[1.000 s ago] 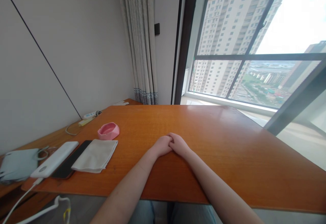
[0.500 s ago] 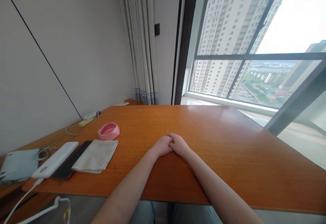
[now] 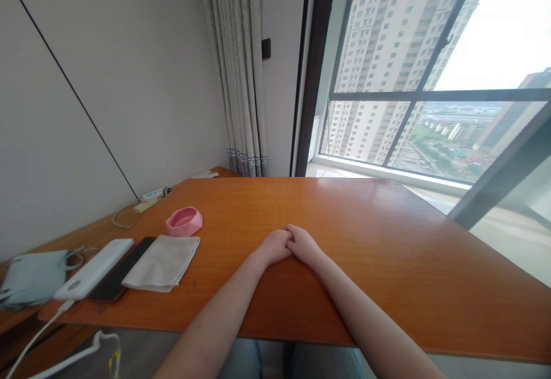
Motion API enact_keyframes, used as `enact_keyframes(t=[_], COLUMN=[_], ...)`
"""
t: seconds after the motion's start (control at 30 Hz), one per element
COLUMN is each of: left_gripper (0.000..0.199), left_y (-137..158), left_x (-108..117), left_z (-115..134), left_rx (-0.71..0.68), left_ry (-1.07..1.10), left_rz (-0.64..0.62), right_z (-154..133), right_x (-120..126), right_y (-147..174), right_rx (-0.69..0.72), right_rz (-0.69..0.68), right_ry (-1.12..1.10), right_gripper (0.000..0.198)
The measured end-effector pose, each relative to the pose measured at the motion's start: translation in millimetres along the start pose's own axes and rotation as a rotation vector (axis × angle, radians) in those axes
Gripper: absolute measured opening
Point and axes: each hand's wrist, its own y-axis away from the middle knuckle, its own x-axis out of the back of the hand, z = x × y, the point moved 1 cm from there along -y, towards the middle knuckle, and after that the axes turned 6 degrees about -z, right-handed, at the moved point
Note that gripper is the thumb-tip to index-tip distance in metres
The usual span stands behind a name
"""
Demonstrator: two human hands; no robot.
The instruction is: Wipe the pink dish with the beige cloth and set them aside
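Observation:
My left hand (image 3: 274,247) and my right hand (image 3: 303,247) rest together on the wooden table (image 3: 365,241), clasped with fingers closed against each other. No object shows in either one, though some fingers are hidden where the hands overlap. To the left of my left hand lies a folded pale cloth (image 3: 162,264), partly over a dark phone-like slab (image 3: 116,278). Behind the cloth stands a pink ashtray-like dish (image 3: 184,221), apart from both hands.
A white power bank (image 3: 94,270) with a white cable (image 3: 38,336) plugged in lies at the table's left edge. Beyond it is a pale grey-blue pouch-like item (image 3: 34,278). A power strip (image 3: 152,195) sits by the wall. The table's front edge crosses under my forearms.

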Motion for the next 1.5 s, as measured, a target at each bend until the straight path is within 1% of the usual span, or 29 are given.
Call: enact_keyframes(t=[0.37, 0.43, 0.5, 0.57, 0.6, 0.67, 0.73, 0.77, 0.8, 0.83, 0.87, 0.93, 1.0, 1.07, 1.17, 1.23, 1.3, 1.4, 1.43, 1.5], left_gripper=[0.025, 0.022, 0.017, 0.012, 0.014, 0.024, 0.032, 0.034, 0.037, 0.041, 0.044, 0.046, 0.042, 0.036, 0.029, 0.028, 0.025, 0.017, 0.016, 0.014], left_y=[0, 1, 3, 9, 14, 29, 48, 60, 71, 81, 91, 107, 119, 125, 126, 119, 107, 82, 73, 59], left_x=[-1, 3, 17, 41, 55, 83, 104, 112, 117, 121, 122, 124, 125, 128, 133, 133, 128, 110, 102, 83], left_z=[3, 5, 4, -3, -9, -28, -53, -67, -80, -92, -104, -121, -133, -137, -135, -128, -117, -89, -76, -50], left_rx=[0.003, 0.004, 0.041, 0.134, 0.189, 0.335, 0.539, 0.703, 0.83, 0.907, 0.956, 1.009, 1.048, 1.068, 1.037, 0.955, 0.838, 0.594, 0.46, 0.236], left_ry=[-0.009, -0.023, -0.074, -0.143, -0.166, -0.207, -0.254, -0.312, -0.355, -0.384, -0.406, -0.439, -0.465, -0.467, -0.451, -0.463, -0.478, -0.488, -0.49, -0.506], left_rz=[-0.012, -0.016, 0.029, 0.153, 0.229, 0.408, 0.587, 0.713, 0.778, 0.783, 0.752, 0.661, 0.611, 0.572, 0.513, 0.495, 0.469, 0.424, 0.416, 0.39], right_z=[1, 4, 8, 13, 15, 17, 18, 18, 18, 17, 17, 16, 14, 12, 11, 12, 15, 23, 26, 31], right_x=[-1, -3, -5, -6, -6, -6, -6, -6, -7, -7, -7, -8, -7, -6, -4, -2, -1, 0, 1, 1], right_y=[-1, -2, -3, -4, -4, -4, -4, -4, -4, -4, -4, -4, -4, -3, -2, -3, -4, -9, -10, -14], right_rx=[0.017, 0.024, 0.032, 0.02, 0.006, -0.016, -0.019, -0.015, -0.011, -0.009, -0.008, -0.006, -0.007, -0.007, 0.006, 0.013, 0.003, -0.035, -0.053, -0.094], right_rz=[-0.007, 0.004, 0.054, 0.116, 0.138, 0.152, 0.147, 0.14, 0.133, 0.129, 0.125, 0.117, 0.111, 0.112, 0.112, 0.111, 0.132, 0.22, 0.249, 0.288], right_ry=[0.0, -0.013, -0.052, -0.098, -0.114, -0.124, -0.121, -0.121, -0.121, -0.121, -0.12, -0.117, -0.11, -0.098, -0.074, -0.056, -0.051, -0.107, -0.155, -0.286], right_gripper=[0.03, 0.032, 0.038, 0.045, 0.047, 0.049, 0.049, 0.048, 0.048, 0.048, 0.047, 0.046, 0.045, 0.044, 0.038, 0.032, 0.028, 0.029, 0.03, 0.034])
